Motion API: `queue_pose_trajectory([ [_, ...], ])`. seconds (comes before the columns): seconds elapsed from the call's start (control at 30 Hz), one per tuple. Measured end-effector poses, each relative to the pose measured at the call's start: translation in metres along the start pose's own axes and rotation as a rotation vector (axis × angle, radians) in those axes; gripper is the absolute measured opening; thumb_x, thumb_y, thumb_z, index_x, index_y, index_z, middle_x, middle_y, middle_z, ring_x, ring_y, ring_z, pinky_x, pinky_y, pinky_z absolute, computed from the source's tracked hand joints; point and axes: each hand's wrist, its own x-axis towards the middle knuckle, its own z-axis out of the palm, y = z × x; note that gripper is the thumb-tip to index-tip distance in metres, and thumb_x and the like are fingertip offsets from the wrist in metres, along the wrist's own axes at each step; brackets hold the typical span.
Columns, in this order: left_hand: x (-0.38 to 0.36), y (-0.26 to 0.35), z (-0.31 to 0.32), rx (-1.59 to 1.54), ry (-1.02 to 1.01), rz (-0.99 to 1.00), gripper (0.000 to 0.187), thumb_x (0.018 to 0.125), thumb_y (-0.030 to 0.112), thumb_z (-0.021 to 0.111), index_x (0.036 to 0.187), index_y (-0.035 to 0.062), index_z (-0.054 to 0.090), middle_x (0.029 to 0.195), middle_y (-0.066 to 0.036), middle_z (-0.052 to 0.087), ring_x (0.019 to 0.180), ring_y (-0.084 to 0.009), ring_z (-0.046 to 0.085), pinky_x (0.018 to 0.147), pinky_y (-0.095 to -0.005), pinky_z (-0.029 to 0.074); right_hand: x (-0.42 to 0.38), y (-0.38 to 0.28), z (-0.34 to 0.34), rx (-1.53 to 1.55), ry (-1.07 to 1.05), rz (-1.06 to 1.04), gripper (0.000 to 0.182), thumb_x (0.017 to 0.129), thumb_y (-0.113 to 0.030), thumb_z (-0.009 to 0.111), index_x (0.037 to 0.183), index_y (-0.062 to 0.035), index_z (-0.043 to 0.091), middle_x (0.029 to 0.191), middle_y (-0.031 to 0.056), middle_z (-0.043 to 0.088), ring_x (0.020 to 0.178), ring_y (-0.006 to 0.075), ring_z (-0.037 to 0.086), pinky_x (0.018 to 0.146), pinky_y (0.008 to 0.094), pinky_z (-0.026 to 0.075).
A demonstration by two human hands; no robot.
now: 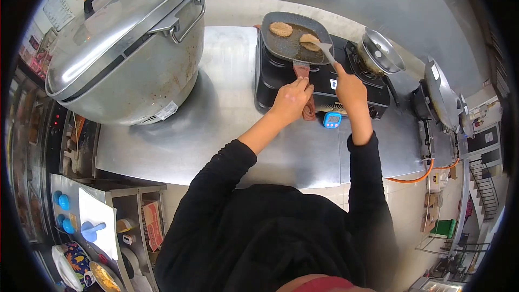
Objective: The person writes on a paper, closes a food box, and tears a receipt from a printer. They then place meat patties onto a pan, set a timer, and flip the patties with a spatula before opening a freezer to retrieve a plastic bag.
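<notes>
A square grey frying pan (297,20) sits on the left burner of a black gas stove (321,84). Its brown handle (308,110) is gripped by my left hand (292,99). Inside the pan, one round browned patty (280,29) lies at the far left and another patty (309,41) at the right. My right hand (350,87) is closed around a spatula (326,52), whose blade reaches over the pan's rim and touches or overlaps the right patty. Just below the stove's front stands a blue digital timer (332,120), between my forearms.
A very large lidded metal cooker (135,65) stands on the steel counter (227,151) at left. A small steel pan (378,54) rests on the right burner. Another wide pan (440,94) and an orange gas hose (413,180) are further right. A side shelf holds paper and blue items.
</notes>
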Motion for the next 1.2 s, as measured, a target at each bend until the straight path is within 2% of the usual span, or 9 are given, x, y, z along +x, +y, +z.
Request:
queue_pose_trajectory([
  [0.1,0.0,0.0,-0.001,-0.006,0.016,0.021,0.037,0.061,0.002,0.063,0.097,-0.0016,0.06,0.103,-0.016,0.055,0.102,-0.0295,0.057,0.078,-0.0337,0.05,0.028,-0.002,0.006,-0.023,-0.003,-0.003,0.036,0.085,-0.012,0.041,0.119,-0.0175,0.047,0.081,0.0206,0.064,0.079,0.0377,0.063,0.065,0.0473,0.05],
  [0.23,0.002,0.001,-0.004,-0.002,0.001,0.033,0.036,0.06,0.003,0.063,0.096,-0.0028,0.06,0.1,-0.017,0.055,0.099,-0.0296,0.057,0.077,-0.0334,0.05,0.056,-0.019,-0.006,-0.001,0.065,-0.046,0.027,0.086,-0.014,0.039,0.11,-0.0141,0.05,0.086,0.0204,0.064,0.081,0.0387,0.063,0.067,0.0472,0.05],
  [0.33,0.001,-0.001,0.0,0.025,0.067,0.075,0.036,0.06,0.004,0.063,0.096,-0.003,0.061,0.101,-0.017,0.056,0.098,-0.0292,0.057,0.077,-0.0334,0.05,0.082,-0.048,0.001,0.097,0.073,-0.076,0.035,0.084,-0.012,0.041,0.118,-0.0194,0.048,0.088,0.0213,0.064,0.085,0.0392,0.062,0.072,0.0473,0.05],
  [0.43,0.002,-0.001,0.001,-0.001,0.024,0.045,0.04,0.06,0.0,0.064,0.1,0.0001,0.06,0.11,-0.017,0.056,0.101,-0.0284,0.058,0.078,-0.0332,0.05,0.107,-0.061,0.029,0.179,0.238,-0.201,0.035,0.084,-0.013,0.041,0.117,-0.0191,0.048,0.087,0.0211,0.064,0.085,0.0389,0.062,0.07,0.0473,0.05],
  [0.53,0.002,-0.001,-0.001,-0.021,0.009,0.024,0.039,0.061,0.0,0.064,0.1,-0.0002,0.06,0.11,-0.017,0.056,0.099,-0.0287,0.058,0.078,-0.0337,0.05,0.106,-0.061,0.046,0.155,0.338,-0.222,0.034,0.084,-0.015,0.04,0.117,-0.0186,0.048,0.085,0.0206,0.064,0.082,0.0388,0.063,0.069,0.0482,0.05],
  [0.63,0.001,-0.002,0.001,-0.02,0.02,0.032,0.038,0.062,-0.001,0.063,0.099,-0.0005,0.06,0.109,-0.017,0.056,0.098,-0.0286,0.058,0.077,-0.0339,0.05,0.079,-0.057,0.02,0.065,0.034,-0.175,0.034,0.084,-0.015,0.042,0.117,-0.0177,0.048,0.082,0.0196,0.064,0.079,0.038,0.063,0.065,0.0473,0.05],
  [0.87,-0.001,-0.003,0.004,0.003,0.04,0.027,0.04,0.061,0.001,0.064,0.101,-0.001,0.06,0.108,-0.016,0.056,0.099,-0.0279,0.057,0.078,-0.0333,0.05,0.015,-0.035,-0.004,0.048,0.099,-0.149,0.04,0.082,-0.011,0.048,0.122,-0.0197,0.046,0.074,0.0194,0.063,0.069,0.0367,0.063,0.058,0.0456,0.05],
  [1.0,-0.001,-0.003,0.004,0.0,0.016,0.007,0.04,0.061,0.001,0.064,0.1,-0.0007,0.06,0.108,-0.016,0.056,0.1,-0.028,0.057,0.078,-0.0333,0.05,-0.029,-0.032,-0.029,0.042,0.034,-0.139,0.043,0.081,-0.012,0.051,0.123,-0.0199,0.047,0.07,0.0178,0.063,0.065,0.0345,0.064,0.054,0.0432,0.049],
  [1.2,0.0,-0.004,0.01,0.018,0.051,0.025,0.039,0.062,0.003,0.064,0.101,-0.0004,0.06,0.108,-0.016,0.056,0.1,-0.0284,0.057,0.077,-0.0338,0.05,-0.009,-0.043,-0.006,0.027,0.012,-0.155,0.043,0.08,-0.013,0.054,0.122,-0.0181,0.047,0.072,0.0176,0.063,0.067,0.0339,0.064,0.056,0.043,0.05],
])
